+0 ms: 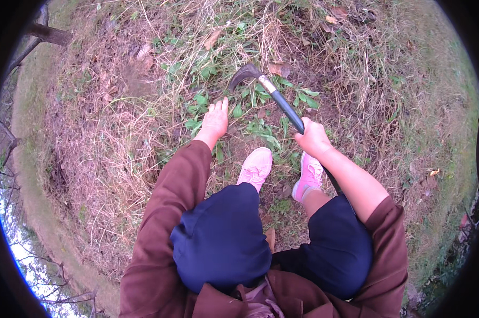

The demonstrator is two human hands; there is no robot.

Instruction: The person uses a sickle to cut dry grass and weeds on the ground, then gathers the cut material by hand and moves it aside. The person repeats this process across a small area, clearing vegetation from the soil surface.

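Note:
My right hand [314, 137] grips the dark handle of a long-handled sickle [285, 106]. Its handle continues behind my hand and under the forearm. The curved, dark metal blade [245, 74] points left, just above low green weeds, with a pale band where it meets the handle. My left hand [216, 119] is held palm down with its fingers stretched forward, over leafy weeds [199, 104] left of the blade. Nothing shows in it; the thumb and the palm are hidden. Between the hands, more broad-leaved weeds [263, 133] grow from the soil.
My pink shoes [256, 166] stand on the ground below the weeds, near the sickle. Dry cut grass [120, 159] and brown fallen leaves [279, 69] cover the ground around. A bare tree branch [50, 35] reaches in at the upper left. Dark undergrowth [448, 262] borders the lower right.

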